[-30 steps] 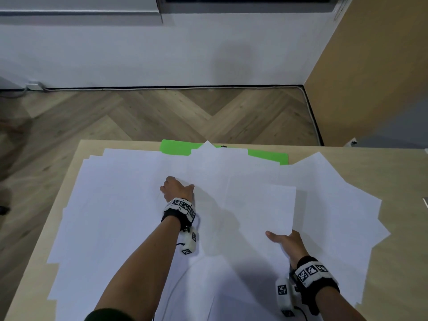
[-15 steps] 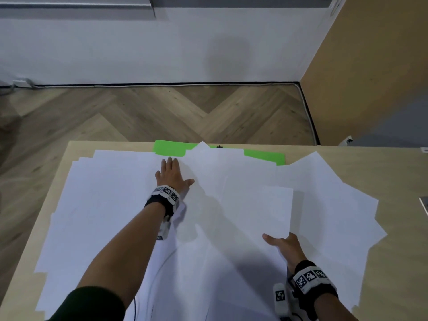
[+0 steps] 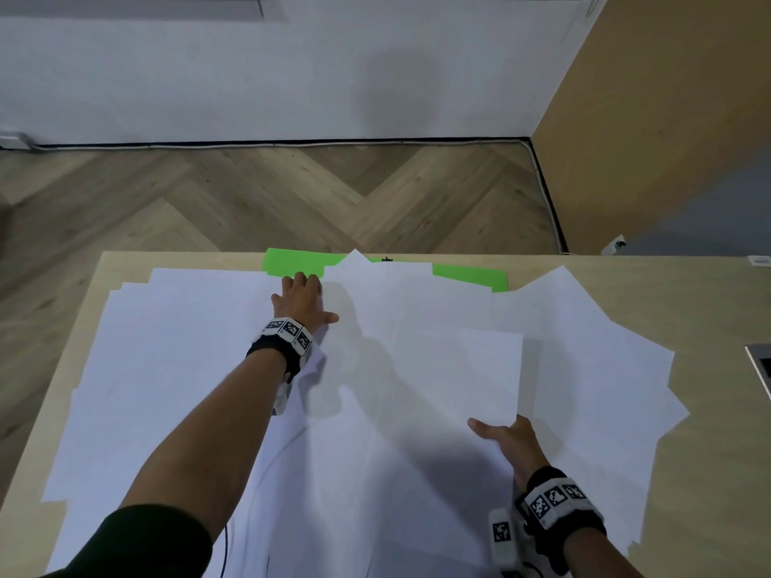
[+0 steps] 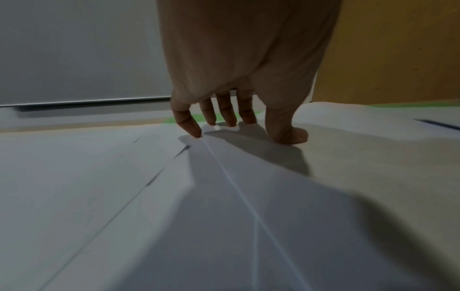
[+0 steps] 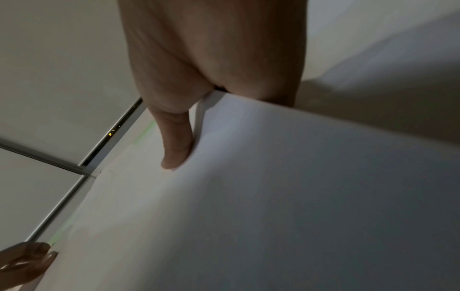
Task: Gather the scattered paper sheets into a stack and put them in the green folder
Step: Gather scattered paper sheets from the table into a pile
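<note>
White paper sheets [image 3: 200, 369] lie fanned across most of the table [image 3: 717, 310], overlapping at odd angles. Landmark: the green folder [image 3: 292, 262], flat at the table's far edge, mostly buried under the sheets; only two strips of green show, either side of a paper corner that pokes past it.

My left hand [image 3: 301, 300] sits just nearside of the folder's left strip, palm down, fingers straight and a little spread. In the left wrist view the fingertips [image 4: 193, 129] and thumb touch the paper, green visible just beyond them. It grips nothing.

My right hand [image 3: 511, 442] is well nearside of the folder and off toward its right end. It pinches the near corner of a lifted sheet [image 3: 471, 369]: thumb on top (the right wrist view shows it pressed flat along the paper's edge [image 5: 178, 145]), fingers hidden beneath, so I cannot tell how they lie. That sheet rises clear of the ones below and casts a shadow on them.

Both wrists carry black bands with marker tags [image 3: 288, 329].
</note>
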